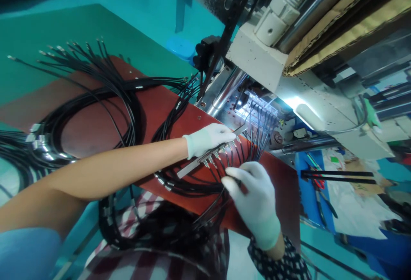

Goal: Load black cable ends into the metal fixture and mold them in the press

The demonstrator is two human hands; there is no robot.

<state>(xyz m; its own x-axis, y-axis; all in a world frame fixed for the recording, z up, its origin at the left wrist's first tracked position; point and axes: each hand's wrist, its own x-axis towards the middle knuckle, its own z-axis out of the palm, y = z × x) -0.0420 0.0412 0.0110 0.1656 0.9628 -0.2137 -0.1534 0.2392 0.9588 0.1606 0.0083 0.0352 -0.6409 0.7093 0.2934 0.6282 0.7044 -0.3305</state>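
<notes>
My left hand [208,138], in a white glove with the forearm bare, is closed over a flat metal bar [189,168] lying on a red-brown board [96,130]. Several black cables [205,186] with metal tips line up along that bar. My right hand [257,203], also gloved, with a dotted sleeve, sits just below the bar, its fingers pinched on black cables near their tips. Beyond both hands, a row of cables [260,121] runs into a brightly lit machine fixture [257,100].
Coiled bundles of black cables [96,83] cover the board's left and hang over its near edge. A grey machine body [263,61] with cardboard [340,27] on it rises at the right. Pliers and black rods [337,175] lie on a blue surface at the right.
</notes>
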